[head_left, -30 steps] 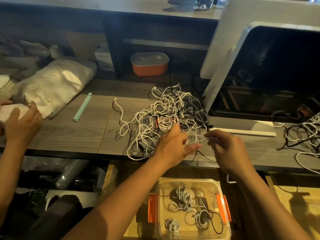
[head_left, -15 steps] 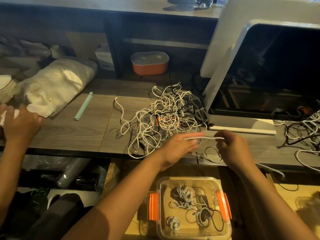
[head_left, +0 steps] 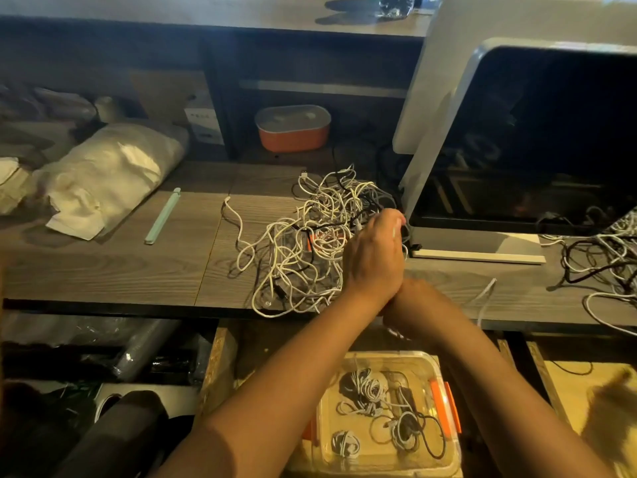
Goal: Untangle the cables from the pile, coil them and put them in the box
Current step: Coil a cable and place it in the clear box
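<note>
A tangled pile of white and black cables (head_left: 303, 243) lies on the wooden desk (head_left: 103, 270). My left hand (head_left: 374, 257) is raised over the pile's right edge, its back toward me, and a white cable (head_left: 485, 296) shows pale at its fingertips. My right hand (head_left: 408, 300) is tucked under the left wrist and mostly hidden. Small white loops poke out beneath it, and the cable's blurred tail trails to the right. Below the desk edge stands the clear box (head_left: 413, 357) with orange latches, holding several coiled cables.
A large monitor (head_left: 534, 150) stands at the right, next to the pile. A second cable tangle (head_left: 603, 260) lies at the far right. A green stick (head_left: 163, 215), a white bag (head_left: 110, 174) and an orange container (head_left: 293, 131) sit to the left and behind.
My hands held a white cable stretched between them; now they have come together, the left crossing over the right. The other person's hands at the left edge are gone.
</note>
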`<state>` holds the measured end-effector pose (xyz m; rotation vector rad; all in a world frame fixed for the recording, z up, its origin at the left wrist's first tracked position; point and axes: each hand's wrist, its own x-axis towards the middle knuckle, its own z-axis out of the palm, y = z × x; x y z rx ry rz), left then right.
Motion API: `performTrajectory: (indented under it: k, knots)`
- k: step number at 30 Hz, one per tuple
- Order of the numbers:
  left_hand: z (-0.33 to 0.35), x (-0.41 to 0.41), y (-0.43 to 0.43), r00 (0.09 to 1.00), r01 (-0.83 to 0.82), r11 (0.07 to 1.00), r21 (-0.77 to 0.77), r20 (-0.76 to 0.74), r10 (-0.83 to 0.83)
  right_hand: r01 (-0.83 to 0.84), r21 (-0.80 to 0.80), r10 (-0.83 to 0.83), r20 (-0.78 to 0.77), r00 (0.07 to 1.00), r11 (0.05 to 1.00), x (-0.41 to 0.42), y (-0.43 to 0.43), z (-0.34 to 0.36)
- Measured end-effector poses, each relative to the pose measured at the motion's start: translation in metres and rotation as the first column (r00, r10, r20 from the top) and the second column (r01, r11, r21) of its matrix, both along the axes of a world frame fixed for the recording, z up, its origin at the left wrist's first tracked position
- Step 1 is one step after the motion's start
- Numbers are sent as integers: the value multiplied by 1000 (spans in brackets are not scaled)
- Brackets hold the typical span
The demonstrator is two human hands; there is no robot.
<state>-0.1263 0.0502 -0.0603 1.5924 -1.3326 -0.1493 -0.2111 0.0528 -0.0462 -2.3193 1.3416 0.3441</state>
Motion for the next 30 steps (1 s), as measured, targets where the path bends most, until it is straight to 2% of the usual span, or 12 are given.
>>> performTrajectory:
  k: [2, 5, 7, 13, 17, 21, 23, 25, 26, 27, 29, 30]
  knots:
    - [-4, 4, -2, 964, 6, 998, 60, 265, -21, 32, 16, -32, -18, 999, 999, -4, 2, 4]
    - [-6, 30, -8, 912, -121, 936, 331, 410, -27, 28, 30, -27, -57, 998, 999, -17, 4, 10]
    - [-9, 54, -9, 908, -201, 875, 441, 419, -3, 52, 18, -53, 5, 999, 998, -29, 1, 15]
    - [-28, 56, 7, 860, -21, 800, 599, 419, -291, 289, 60, -287, 424, 859, 955, -41, -15, 27]
    - [-34, 56, 15, 840, 54, 780, 624, 394, -373, 355, 67, -337, 519, 786, 932, -49, -23, 30]
    - [-33, 50, 22, 735, -7, 683, 731, 467, -492, 444, 84, -402, 597, 694, 892, -56, -35, 27]
    - [-28, 48, 25, 798, 74, 604, 794, 316, -513, 444, 75, -399, 588, 704, 893, -56, -39, 21]
    - [-23, 47, 27, 901, 360, 531, 768, -137, -412, 470, 73, -421, 577, 700, 880, -58, -40, 12]
    - [-17, 45, 28, 838, 545, 530, 650, -447, -314, 486, 69, -434, 569, 698, 871, -58, -40, 8]
    - [-10, 43, 30, 690, 670, 567, 480, -684, -236, 494, 63, -441, 557, 703, 867, -58, -39, 4]
    - [4, 36, 34, 410, 741, 642, 196, -889, -203, 464, 65, -428, 517, 741, 883, -54, -36, -4]
    - [12, 32, 34, 351, 737, 667, 105, -903, -246, 432, 70, -409, 483, 774, 899, -49, -33, -6]
